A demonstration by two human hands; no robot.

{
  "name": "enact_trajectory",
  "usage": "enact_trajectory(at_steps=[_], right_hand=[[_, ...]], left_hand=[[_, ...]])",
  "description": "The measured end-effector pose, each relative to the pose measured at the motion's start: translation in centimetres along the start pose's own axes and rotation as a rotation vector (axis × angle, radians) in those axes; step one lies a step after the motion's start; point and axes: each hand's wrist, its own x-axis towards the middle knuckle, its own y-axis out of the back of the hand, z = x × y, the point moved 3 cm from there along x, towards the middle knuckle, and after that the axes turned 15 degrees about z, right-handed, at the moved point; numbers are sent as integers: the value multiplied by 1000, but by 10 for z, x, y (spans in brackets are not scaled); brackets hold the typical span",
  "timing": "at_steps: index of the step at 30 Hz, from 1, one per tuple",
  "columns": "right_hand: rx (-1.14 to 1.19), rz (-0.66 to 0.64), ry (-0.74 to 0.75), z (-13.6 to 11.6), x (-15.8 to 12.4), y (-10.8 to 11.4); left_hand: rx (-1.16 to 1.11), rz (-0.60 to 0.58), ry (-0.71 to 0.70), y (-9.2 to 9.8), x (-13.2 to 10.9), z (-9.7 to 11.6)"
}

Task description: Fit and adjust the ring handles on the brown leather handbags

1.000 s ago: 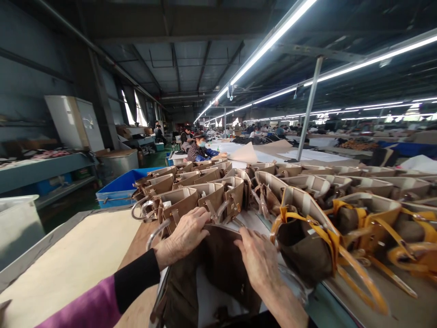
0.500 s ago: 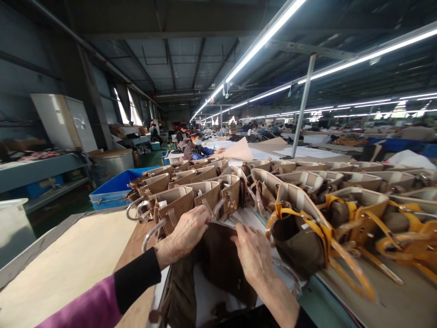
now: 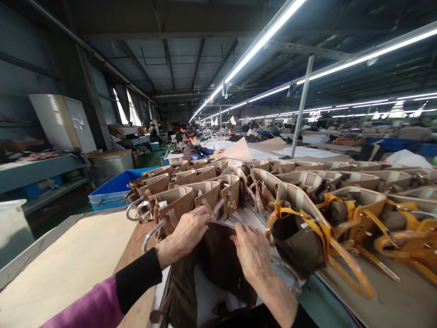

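A dark brown bag [image 3: 218,269] stands in front of me on the workbench, white lining showing inside. My left hand [image 3: 186,234] grips its top edge at the left, fingers curled over the rim. My right hand [image 3: 252,255] rests on the top edge at the right, fingers bent and pressing on it. Just beyond lie rows of tan handbags [image 3: 191,191] with wrapped handles. To the right stands a brown bag with yellow straps [image 3: 300,232].
More bags with yellow straps [image 3: 385,223] fill the bench to the right. A pale board [image 3: 68,264] lies at the left, a blue bin [image 3: 116,187] behind it. Other people [image 3: 194,146] work at tables farther back. A grey post [image 3: 300,109] rises mid-bench.
My view has shifted slightly. Both hands stay on the brown bag's top edge, hardly moved.
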Motion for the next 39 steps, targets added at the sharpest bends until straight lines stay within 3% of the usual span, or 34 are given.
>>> enact_trajectory(at_steps=[5,13,21,26,32,39], right_hand=[[-13,-4,-3,1,3,-2],[-59,-3,-8,2,4,-7],[-81,4,-6,-1,4,-4],[-73,0,-16,2,6,-4],[-35,-2,11,1,7,-8],[-13,9,71,-10,7,-9]], left_hand=[[-11,-5,-59,-2,1,3],[-58,-127,-230,-3,2,13],[-192,-197,-254,-7,2,16],[-256,-208,-187,-6,1,14],[-384,-36,38,-2,5,1],[-393,55,98,-5,3,-8]])
